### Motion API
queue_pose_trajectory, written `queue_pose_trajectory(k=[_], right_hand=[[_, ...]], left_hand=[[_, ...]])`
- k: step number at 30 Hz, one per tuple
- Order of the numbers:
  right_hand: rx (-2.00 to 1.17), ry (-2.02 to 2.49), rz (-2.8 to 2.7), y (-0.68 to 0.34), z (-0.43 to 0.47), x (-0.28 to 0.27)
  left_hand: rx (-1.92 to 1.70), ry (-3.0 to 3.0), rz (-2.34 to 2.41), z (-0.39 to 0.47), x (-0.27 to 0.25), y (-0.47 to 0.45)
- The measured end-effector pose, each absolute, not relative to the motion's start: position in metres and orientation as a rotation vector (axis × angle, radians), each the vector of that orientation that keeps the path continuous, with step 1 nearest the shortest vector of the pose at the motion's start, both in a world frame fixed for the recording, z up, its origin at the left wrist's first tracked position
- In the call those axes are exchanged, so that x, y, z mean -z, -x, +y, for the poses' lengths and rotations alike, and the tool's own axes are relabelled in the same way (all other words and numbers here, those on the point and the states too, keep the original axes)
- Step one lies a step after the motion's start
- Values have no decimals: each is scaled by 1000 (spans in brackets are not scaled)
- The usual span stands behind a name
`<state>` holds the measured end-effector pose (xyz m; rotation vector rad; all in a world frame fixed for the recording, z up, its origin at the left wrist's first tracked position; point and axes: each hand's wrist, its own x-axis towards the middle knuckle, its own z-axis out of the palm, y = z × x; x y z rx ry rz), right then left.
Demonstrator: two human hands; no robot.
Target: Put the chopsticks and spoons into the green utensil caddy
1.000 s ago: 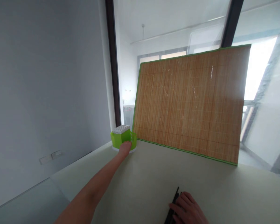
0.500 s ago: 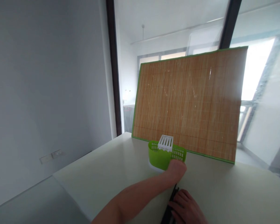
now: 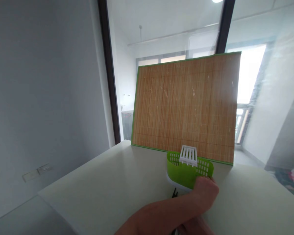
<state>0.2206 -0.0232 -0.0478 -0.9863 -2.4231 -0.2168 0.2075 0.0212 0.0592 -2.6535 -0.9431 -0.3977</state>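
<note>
A light-green plastic basket (image 3: 181, 174) with slotted ends, a white base and a white slatted piece (image 3: 188, 155) across its middle stands upright on the white table. My left hand (image 3: 207, 188) is closed on the basket's right end, its fingers partly hidden behind the basket. My left forearm crosses in front of my body to the right. Below that forearm is my right hand (image 3: 194, 226), beside a bundle of thin black sticks (image 3: 174, 193), whose tips point toward the basket. The forearm covers most of the bundle and my right fingers.
The white table (image 3: 107, 182) has its left edge near the grey wall (image 3: 51, 98). Behind the basket, a bamboo mat (image 3: 183, 107) with green edging leans upright against a glass partition. A wall socket (image 3: 36, 173) sits low on the left.
My left hand has shifted the basket to the right relative to the mat. The left forearm now covers more of the black sticks and my right hand. The view has turned slightly right.
</note>
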Motion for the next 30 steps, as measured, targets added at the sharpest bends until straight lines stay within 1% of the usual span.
queue_pose_trajectory(k=[3,6,8,11,13,15,19,26,30], right_hand=[[259,987,-2418,-220,-23,44],[236,932,-2444,-214,-24,28],[197,885,-2471,-209,-25,16],[166,888,-2522,-205,-26,2],[158,919,-2533,-204,-28,-3],[149,930,-2549,-204,-29,-4],[148,931,-2560,-205,-28,-1],[149,916,-2555,-206,-28,-4],[125,942,-2572,-206,-31,-9]], left_hand=[[723,2569,-899,9,-61,-176],[935,2588,-860,8,-59,-130],[1043,2575,-939,16,-56,-99],[1144,2491,-1176,33,-54,-67],[1113,2443,-1314,44,-55,-57],[995,2442,-1406,54,-58,-56],[766,2496,-1464,61,-62,-64],[769,2481,-1423,46,-67,-60],[846,2453,-1474,27,-73,-45]])
